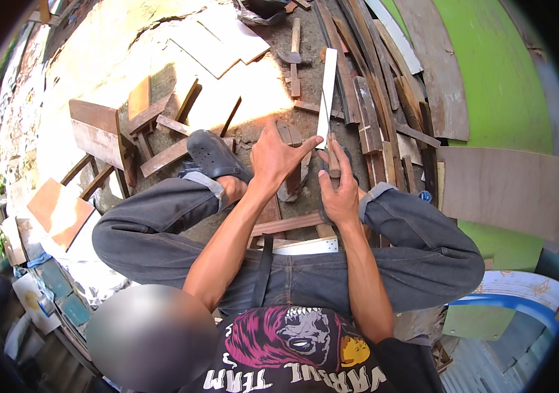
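Note:
My left hand (275, 157) is over a dark wooden block (289, 133), its index finger and thumb spread apart. The thumb tip touches the lower end of a long, bright white flat strip (327, 88). In my right hand (340, 195) is a wooden-handled tool (334, 160), gripped between thumb and fingers. Its handle lies along the strip's lower end, and a thin dark edge runs up from it. Whether the strip is the tool's blade, I cannot tell. Below my hands, a reddish-brown wooden bar (289, 224) lies crosswise between my legs.
A hammer (294, 52) lies ahead on the ground. Long boards (358, 65) are stacked to the right, beside a green panel (502, 72). At the left stand a small wooden assembly (99, 134) and scattered offcuts. Pale sheets (217, 42) lie far off in sunlight.

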Demonstrator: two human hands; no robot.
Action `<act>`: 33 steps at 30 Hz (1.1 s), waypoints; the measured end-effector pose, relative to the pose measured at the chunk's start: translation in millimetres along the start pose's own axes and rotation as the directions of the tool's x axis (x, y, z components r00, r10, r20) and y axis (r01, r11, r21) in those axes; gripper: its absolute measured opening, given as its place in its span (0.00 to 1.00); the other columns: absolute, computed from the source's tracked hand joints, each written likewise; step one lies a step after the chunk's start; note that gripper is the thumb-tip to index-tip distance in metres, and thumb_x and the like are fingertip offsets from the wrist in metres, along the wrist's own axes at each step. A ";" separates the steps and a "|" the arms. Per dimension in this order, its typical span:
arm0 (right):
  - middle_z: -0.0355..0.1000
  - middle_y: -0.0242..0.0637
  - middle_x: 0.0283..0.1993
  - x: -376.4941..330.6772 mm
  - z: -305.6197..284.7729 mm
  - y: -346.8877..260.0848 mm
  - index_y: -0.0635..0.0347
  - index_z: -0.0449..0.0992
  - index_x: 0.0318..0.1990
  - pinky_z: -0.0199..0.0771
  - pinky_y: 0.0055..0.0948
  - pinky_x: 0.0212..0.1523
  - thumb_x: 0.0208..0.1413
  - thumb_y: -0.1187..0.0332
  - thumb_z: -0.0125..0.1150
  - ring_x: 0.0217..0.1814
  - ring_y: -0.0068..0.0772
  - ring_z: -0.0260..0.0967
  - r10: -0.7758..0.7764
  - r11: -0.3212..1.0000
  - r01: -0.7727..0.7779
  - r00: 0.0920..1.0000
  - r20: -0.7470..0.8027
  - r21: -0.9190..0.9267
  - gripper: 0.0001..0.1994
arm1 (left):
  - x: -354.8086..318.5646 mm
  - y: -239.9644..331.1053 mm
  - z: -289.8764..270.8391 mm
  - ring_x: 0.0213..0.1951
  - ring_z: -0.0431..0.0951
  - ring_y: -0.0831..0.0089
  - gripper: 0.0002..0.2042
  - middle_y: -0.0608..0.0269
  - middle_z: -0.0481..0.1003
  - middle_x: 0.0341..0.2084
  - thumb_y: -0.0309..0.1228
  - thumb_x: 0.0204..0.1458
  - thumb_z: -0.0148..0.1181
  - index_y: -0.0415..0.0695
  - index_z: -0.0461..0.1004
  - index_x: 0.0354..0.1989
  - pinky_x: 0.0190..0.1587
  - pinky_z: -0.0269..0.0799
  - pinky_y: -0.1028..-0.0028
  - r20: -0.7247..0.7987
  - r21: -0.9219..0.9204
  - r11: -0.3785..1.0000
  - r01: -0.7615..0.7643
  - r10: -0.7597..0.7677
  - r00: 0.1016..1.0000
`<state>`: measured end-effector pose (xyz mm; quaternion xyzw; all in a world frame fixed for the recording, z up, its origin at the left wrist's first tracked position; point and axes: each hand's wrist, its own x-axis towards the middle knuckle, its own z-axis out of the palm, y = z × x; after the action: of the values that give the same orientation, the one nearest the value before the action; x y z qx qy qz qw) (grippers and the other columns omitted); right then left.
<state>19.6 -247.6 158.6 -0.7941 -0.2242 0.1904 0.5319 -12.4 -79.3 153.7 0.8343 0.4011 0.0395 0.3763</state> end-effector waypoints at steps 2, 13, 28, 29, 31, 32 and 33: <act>0.71 0.49 0.63 -0.8 -4.9 -5.9 0.66 0.52 0.72 0.55 0.39 0.71 0.59 0.75 0.53 0.72 0.46 0.60 0.061 0.998 -0.061 0.998 0.022 -0.027 0.33 | 18.5 -4.0 4.0 0.37 0.83 0.44 0.53 0.35 0.79 0.32 0.70 0.35 0.70 0.26 0.66 0.51 0.40 0.78 0.55 0.008 0.011 1.000 0.025 -0.026 1.000; 0.77 0.47 0.56 -20.6 -27.0 -31.9 0.67 0.53 0.72 0.72 0.31 0.53 0.56 0.76 0.54 0.50 0.35 0.76 0.124 0.988 -0.123 0.992 0.003 0.094 0.35 | 108.8 -74.8 60.3 0.41 0.83 0.46 0.65 0.33 0.79 0.36 0.84 0.38 0.43 0.16 0.69 0.49 0.43 0.79 0.59 0.312 0.202 0.955 0.218 -0.273 0.910; 0.75 0.56 0.54 -72.6 -27.2 -86.5 0.70 0.63 0.67 0.74 0.33 0.54 0.56 0.74 0.59 0.55 0.40 0.76 0.143 0.988 -0.146 0.987 -0.069 -0.041 0.30 | 84.5 -148.6 96.1 0.60 0.72 0.46 0.43 0.34 0.71 0.57 0.63 0.54 0.57 0.33 0.65 0.64 0.62 0.66 0.57 0.229 -0.162 0.986 0.024 0.014 0.973; 0.75 0.57 0.55 -69.6 -21.5 -92.2 0.70 0.63 0.67 0.74 0.34 0.54 0.57 0.73 0.61 0.56 0.41 0.76 0.137 0.988 -0.140 0.989 -0.048 -0.072 0.29 | 81.6 -155.0 100.3 0.62 0.70 0.47 0.43 0.34 0.69 0.60 0.62 0.55 0.57 0.34 0.63 0.66 0.64 0.64 0.58 0.156 -0.137 0.990 0.020 0.001 0.988; 0.74 0.58 0.56 -65.3 -13.1 -103.3 0.70 0.64 0.66 0.73 0.36 0.56 0.58 0.70 0.63 0.58 0.44 0.75 0.135 0.981 -0.137 0.990 -0.028 -0.140 0.29 | 83.2 -162.2 100.9 0.65 0.66 0.47 0.41 0.37 0.66 0.63 0.61 0.56 0.56 0.41 0.62 0.69 0.65 0.62 0.59 0.234 -0.207 0.977 0.045 0.005 0.972; 0.74 0.59 0.56 -61.1 -8.9 -108.2 0.70 0.64 0.66 0.73 0.36 0.56 0.59 0.69 0.63 0.58 0.45 0.75 0.067 0.977 -0.068 0.998 -0.011 -0.202 0.29 | 84.3 -166.1 100.6 0.66 0.64 0.47 0.40 0.39 0.64 0.65 0.61 0.56 0.56 0.45 0.61 0.70 0.66 0.61 0.59 0.271 -0.241 0.969 0.060 0.008 0.962; 0.74 0.59 0.56 -57.1 -4.7 -110.9 0.70 0.65 0.66 0.73 0.37 0.56 0.59 0.68 0.64 0.59 0.46 0.75 -0.002 0.966 0.005 1.000 0.010 -0.257 0.29 | 85.1 -170.1 100.1 0.65 0.66 0.47 0.39 0.40 0.66 0.64 0.60 0.56 0.56 0.45 0.62 0.69 0.66 0.62 0.59 0.255 -0.300 0.949 0.101 -0.023 0.967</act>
<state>-42.1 -246.0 267.1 -0.8550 -0.2509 0.1626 0.4237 -26.9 -12.3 -50.0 0.7500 0.3659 -0.0144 0.5509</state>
